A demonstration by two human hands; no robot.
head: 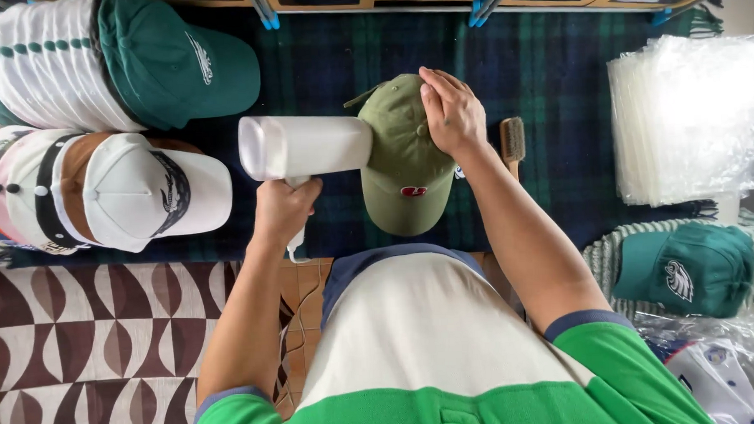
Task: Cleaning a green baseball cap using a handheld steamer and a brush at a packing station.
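The left hand (283,208) reaches forward, its grip wrapped around a white steamer (304,146). The steamer's head meets the olive cap (405,165). The right hand (450,111) lies with fingers spread on the cap's crown.

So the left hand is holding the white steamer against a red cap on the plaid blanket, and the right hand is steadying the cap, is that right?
Not quite: the cap is olive green, not red, as the head view shows. The rest holds: the left hand holds the white steamer against it on the plaid blanket, and the right hand steadies it.
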